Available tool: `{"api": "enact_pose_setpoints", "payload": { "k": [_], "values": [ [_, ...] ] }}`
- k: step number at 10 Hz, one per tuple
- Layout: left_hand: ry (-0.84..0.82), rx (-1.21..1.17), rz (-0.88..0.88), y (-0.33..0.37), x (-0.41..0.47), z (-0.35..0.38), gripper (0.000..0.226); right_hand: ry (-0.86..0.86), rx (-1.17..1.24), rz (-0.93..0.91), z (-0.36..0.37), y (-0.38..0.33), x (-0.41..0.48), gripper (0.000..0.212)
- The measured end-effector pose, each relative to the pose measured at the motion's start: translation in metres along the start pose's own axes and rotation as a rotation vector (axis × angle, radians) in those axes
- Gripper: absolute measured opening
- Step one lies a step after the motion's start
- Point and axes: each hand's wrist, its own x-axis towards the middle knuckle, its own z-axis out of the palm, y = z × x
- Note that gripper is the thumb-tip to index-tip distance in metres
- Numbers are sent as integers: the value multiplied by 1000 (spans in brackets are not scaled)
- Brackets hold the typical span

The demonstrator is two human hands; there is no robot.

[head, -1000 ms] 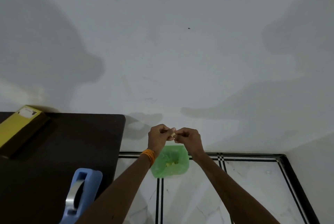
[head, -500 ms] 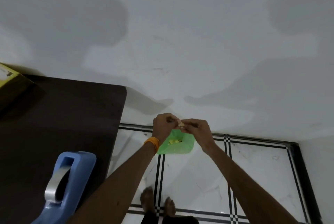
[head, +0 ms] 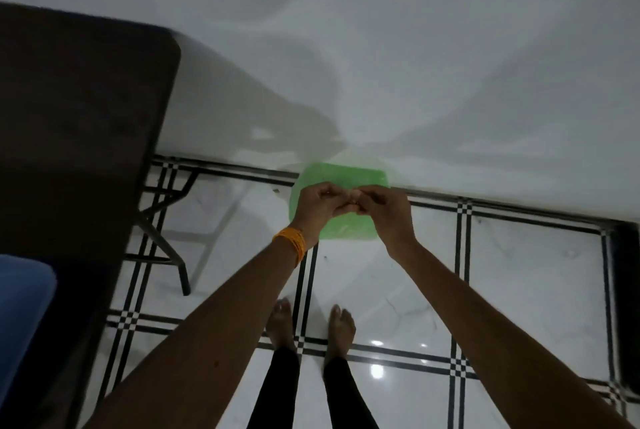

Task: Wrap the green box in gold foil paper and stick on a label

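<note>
Above a green bag (head: pixel 346 174) on the floor by the wall, the left hand (head: pixel 317 207) (orange bangle (head: pixel 291 243) at its wrist) and the right hand (head: pixel 384 208) meet fingertip to fingertip, all fingers curled. Whether they pinch some small scrap is too blurred to tell. Where the box lies cannot be told; a dark table (head: pixel 79 117) stands to the left.

I see a stack of thin orange bands (head: pixel 291 244) at my left hand's (head: pixel 320 207) wrist, bare arms, black leggings (head: pixel 277 390) to the ankles, bare feet (head: pixel 282 321).
</note>
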Motion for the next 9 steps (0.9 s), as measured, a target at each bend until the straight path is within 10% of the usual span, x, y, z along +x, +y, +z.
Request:
{"api": "enact_pose_setpoints", "payload": {
  "k": [3,6,9],
  "values": [
    [47,163,-38,-88,76,-17,9,177,-342,-75,29,108,72,3],
    [-14,1271,275,-150,135,-48,71,115,-513,-95,35,183,122,10],
    [25,1482,407,-161,133,-69,82,104,-647,-169,32,205,123,21]
  ]
}}
